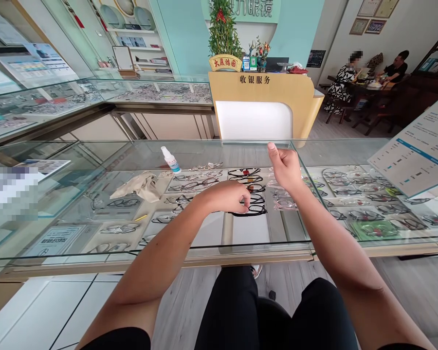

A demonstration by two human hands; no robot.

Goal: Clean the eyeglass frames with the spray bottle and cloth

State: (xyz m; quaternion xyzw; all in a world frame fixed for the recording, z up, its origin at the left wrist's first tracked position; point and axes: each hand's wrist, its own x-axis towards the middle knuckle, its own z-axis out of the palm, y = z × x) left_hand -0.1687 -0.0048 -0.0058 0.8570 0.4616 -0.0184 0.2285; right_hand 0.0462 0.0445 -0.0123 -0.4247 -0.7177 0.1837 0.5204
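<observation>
I sit at a glass display counter (204, 245) filled with rows of eyeglasses. My left hand (228, 196) rests on the glass top with fingers curled and pinched on a black-framed pair of glasses (253, 210). My right hand (283, 165) is raised above the counter a little to the right, fingers loosely curled, thumb up; nothing shows in it. More black frames (244, 172) lie just beyond my hands.
A small white spray bottle (171, 160) and a beige cloth (143, 186) lie to the left. A tilted printed sign (419, 148) stands at right. A yellow cashier desk (263, 104) is beyond. Two people sit at a table (368, 87) far right.
</observation>
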